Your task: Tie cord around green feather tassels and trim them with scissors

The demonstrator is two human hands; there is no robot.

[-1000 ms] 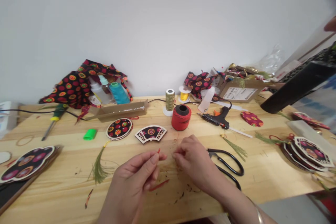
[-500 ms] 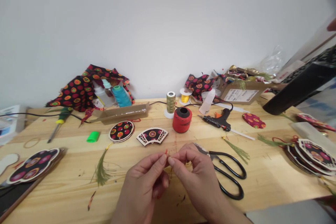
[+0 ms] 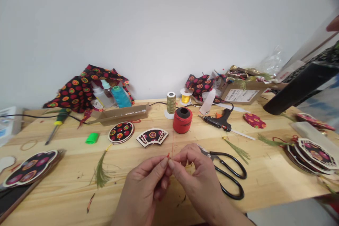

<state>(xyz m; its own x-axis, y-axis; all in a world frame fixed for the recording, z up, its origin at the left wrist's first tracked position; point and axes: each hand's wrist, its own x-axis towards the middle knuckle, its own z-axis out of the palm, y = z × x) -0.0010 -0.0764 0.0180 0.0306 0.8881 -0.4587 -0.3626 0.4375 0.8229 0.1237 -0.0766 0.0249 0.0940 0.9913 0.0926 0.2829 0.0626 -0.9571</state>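
My left hand (image 3: 148, 180) and my right hand (image 3: 194, 174) meet at the fingertips low in the middle of the view. Both pinch a thin red cord (image 3: 168, 155), of which only a small end shows above the left thumb. A strand runs from the fingers toward the red thread spool (image 3: 182, 123) behind them. Black-handled scissors (image 3: 230, 169) lie right beside my right hand, their blades partly hidden by it. Just beyond the hands rests a fan-shaped ornament (image 3: 152, 136) with a white lattice frame. To its left are a round ornament (image 3: 121, 132) and its green tassel (image 3: 102, 169).
A hot glue gun (image 3: 218, 120) and a loose green tassel (image 3: 238, 148) lie to the right. Stacked ornaments (image 3: 315, 155) sit at the far right. Along the wall stand an olive spool (image 3: 171, 103), a cardboard box (image 3: 241, 93) and patterned fabric (image 3: 76, 90). A screwdriver (image 3: 57, 125) lies left.
The view has shifted slightly, so the table things sit a little further left. Both hands keep their pinch with almost no movement.
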